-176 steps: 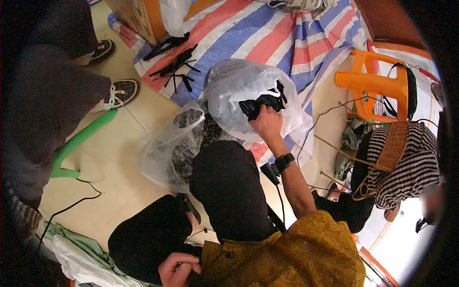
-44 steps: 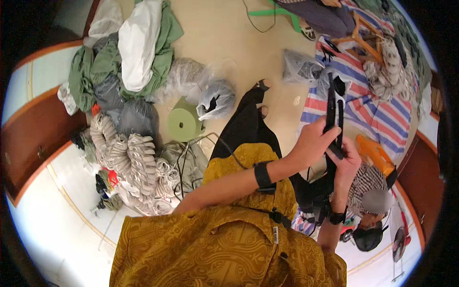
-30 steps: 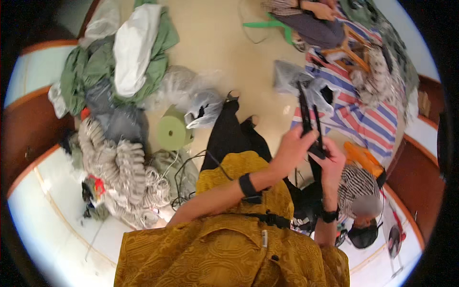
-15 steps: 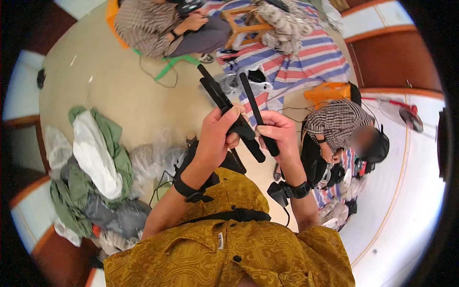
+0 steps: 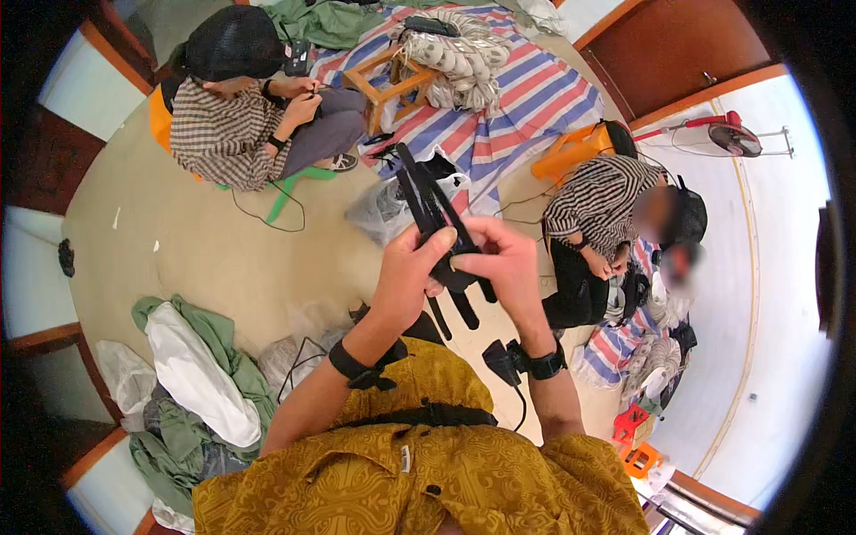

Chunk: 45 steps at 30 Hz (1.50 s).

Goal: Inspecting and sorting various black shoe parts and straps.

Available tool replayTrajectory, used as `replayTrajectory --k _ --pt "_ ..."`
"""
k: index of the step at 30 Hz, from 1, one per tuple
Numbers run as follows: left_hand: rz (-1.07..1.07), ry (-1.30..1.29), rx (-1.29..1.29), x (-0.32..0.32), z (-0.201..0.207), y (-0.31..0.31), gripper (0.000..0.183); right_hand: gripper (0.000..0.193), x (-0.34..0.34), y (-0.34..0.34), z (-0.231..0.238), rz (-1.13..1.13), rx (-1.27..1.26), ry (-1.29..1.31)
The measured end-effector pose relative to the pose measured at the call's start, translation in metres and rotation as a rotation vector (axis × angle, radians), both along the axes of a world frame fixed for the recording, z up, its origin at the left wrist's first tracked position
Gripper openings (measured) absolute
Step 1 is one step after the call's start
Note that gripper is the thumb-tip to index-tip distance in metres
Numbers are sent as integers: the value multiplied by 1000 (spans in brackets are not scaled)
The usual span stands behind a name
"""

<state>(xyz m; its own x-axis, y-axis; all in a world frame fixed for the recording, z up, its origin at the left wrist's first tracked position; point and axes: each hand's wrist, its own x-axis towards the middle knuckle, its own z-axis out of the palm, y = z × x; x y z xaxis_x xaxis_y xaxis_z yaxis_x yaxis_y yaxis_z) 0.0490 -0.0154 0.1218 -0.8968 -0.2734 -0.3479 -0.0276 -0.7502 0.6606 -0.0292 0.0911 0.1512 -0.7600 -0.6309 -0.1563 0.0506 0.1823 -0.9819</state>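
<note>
Several long, narrow black strips [image 5: 426,198] are gathered in front of my chest, lying nearly side by side and slanting from upper left to lower right. My left hand [image 5: 408,272] is closed on them around the middle, its thumb lying across the top. My right hand [image 5: 504,265] pinches the bundle from the other side, thumb pressed on a strip and close to the left thumb. The lower ends stick out below my hands. What exactly the strips are I cannot tell, and the fingers underneath are hidden.
A clear plastic bag [image 5: 379,212] lies on the floor beyond my hands, by a striped sheet [image 5: 535,107] with a wooden stool frame [image 5: 379,89]. People sit at far left and right, handling small things. Green and white cloth [image 5: 201,374] is heaped at left.
The strip in my right hand, held apart before, is now against the bundle in my left. My hands have come together. The view has shifted, showing more of the person at far left.
</note>
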Motion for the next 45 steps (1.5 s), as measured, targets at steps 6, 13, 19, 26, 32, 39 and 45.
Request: replayTrajectory --k 6,13,19,26,32,39,45 --pt "-28 39 42 -2 4 -3 22 31 -9 2 8 -20 -27 -141" --pt "-59 -69 -129 2 1 8 20 34 -3 14 -5 -25 105 -23" --pt "-36 -168 -360 6 1 6 19 32 6 1 1 64 193 377" --pt "112 -231 -343 10 -5 -3 21 33 11 -25 -15 191 361 1091" --pt "158 -288 -306 19 -11 -18 36 30 21 -46 -13 350 465 1245" --pt "220 -235 -82 31 -30 -29 30 34 29 -55 -20 387 432 1206" --pt "188 -231 45 35 -39 -42 24 38 27 -56 -18 379 296 887"
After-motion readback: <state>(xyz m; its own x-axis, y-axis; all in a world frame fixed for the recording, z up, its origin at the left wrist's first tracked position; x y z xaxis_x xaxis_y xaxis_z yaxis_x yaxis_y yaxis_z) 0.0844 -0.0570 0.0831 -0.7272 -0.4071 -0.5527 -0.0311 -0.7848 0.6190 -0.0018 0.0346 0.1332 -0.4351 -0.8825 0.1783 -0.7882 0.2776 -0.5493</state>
